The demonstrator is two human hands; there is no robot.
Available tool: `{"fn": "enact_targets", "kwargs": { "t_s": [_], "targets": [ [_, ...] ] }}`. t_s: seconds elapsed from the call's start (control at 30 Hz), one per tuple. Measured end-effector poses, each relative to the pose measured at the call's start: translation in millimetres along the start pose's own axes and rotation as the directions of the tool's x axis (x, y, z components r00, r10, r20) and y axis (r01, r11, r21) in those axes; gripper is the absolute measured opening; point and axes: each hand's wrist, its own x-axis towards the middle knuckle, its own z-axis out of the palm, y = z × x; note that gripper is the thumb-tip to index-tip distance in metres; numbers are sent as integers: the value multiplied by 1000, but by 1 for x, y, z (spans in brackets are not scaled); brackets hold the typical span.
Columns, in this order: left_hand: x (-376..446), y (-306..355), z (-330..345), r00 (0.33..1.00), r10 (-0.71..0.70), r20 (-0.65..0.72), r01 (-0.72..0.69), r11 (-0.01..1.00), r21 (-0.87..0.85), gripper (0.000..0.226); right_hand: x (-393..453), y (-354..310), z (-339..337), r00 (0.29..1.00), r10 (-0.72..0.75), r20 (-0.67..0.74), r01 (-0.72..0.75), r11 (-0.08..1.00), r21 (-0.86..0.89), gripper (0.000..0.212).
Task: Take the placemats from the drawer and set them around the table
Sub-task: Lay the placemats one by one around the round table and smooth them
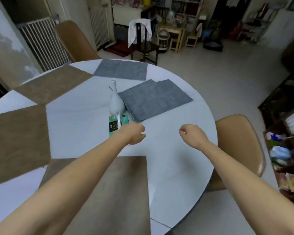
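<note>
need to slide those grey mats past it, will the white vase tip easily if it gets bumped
Probably, if struck high: the white vase has a tall thin neck above a rounded belly, so a knock near the top could rock it. The wide low belly should steady it somewhat. The stacked grey placemats lie right beside its base, so lifting them seems safer than dragging.

Left forearm covers part of tissue pack (116, 123) and near brown placemat (126, 192); left-side brown placemat (15, 141) clipped by frame's left edge; lower grey mat mostly hidden under stacked grey placemats (155, 99).
</note>
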Motion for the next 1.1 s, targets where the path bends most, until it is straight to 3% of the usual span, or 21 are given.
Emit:
{"fn": "enact_targets", "kwargs": {
  "t_s": [0.17, 0.33, 0.57, 0.7, 0.87, 1.1],
  "targets": [
    [24, 40, -9, 994, -101, -29, 101, 995, -3, 39, 53, 47, -21, 996, -50, 80, 55, 997, -57, 29],
    [37, 38, -7, 984, -174, -35, 173, 985, -16, 40, 92, 48, -26, 980, -115, 162, 134, 985, -111, 36],
    [72, 27, -10, 971, -234, -56, 212, 943, -257, 45, 121, 45, -12, 959, -140, 246, 189, 964, -188, 43],
    [108, 30, -3, 932, -360, -42, 295, 823, -486, 43, 148, 48, 0, 940, -179, 290, 235, 957, -170, 51],
    [163, 40, 19, 875, -483, 33, 395, 672, -626, 54, 210, 61, 30, 901, -271, 338, 332, 933, -136, 62],
    [245, 43, 50, 683, -721, 115, 547, 401, -735, 59, 310, 67, 87, 795, -422, 436, 505, 859, -89, 83]
  ]
}}
